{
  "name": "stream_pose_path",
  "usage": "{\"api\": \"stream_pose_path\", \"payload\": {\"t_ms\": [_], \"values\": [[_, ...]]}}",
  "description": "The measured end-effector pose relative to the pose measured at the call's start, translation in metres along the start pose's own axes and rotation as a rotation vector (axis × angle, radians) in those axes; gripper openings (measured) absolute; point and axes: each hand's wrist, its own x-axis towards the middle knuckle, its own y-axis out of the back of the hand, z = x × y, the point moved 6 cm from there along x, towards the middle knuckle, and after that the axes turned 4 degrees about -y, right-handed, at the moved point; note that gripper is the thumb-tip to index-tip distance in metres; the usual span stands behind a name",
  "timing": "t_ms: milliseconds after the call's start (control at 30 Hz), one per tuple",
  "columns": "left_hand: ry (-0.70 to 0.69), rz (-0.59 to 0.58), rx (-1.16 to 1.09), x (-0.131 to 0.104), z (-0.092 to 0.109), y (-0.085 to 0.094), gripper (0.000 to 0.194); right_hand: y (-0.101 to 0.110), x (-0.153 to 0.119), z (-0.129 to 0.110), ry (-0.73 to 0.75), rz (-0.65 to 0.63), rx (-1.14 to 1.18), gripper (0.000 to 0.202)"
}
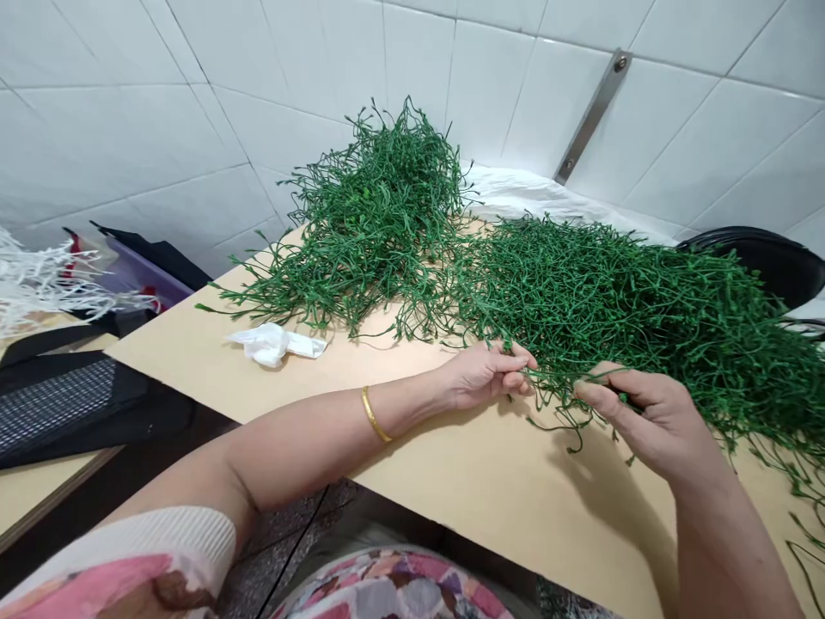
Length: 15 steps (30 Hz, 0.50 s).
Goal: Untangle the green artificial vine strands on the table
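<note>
Two heaps of thin green plastic stems lie on a tan board: the left heap rises higher, while the right heap spreads toward the right edge. My left hand, with a gold bangle on its wrist, pinches green stems at the front of the right heap. My right hand is closed on green stems just to the right of it. Thin strands stretch between the two hands. Loose stem ends hang below them, over the board. What lies inside the right hand's curled fingers is partly hidden.
A crumpled white tissue rests on the tan board, left of my left hand. White strands and black mesh material are at the far left. Behind are a tiled wall, a metal bracket and a round black object.
</note>
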Motion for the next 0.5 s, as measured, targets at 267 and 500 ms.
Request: {"api": "stream_pose_path", "payload": {"t_ms": [267,500], "values": [[0.009,0.065,0.086,-0.001,0.006,0.002,0.017,0.027,0.012,0.021,-0.023,0.392,-0.565,0.038],[-0.029,0.026,0.157,-0.003,0.004,-0.002,0.023,0.004,0.011,0.011,0.119,0.571,-0.621,0.021]]}}
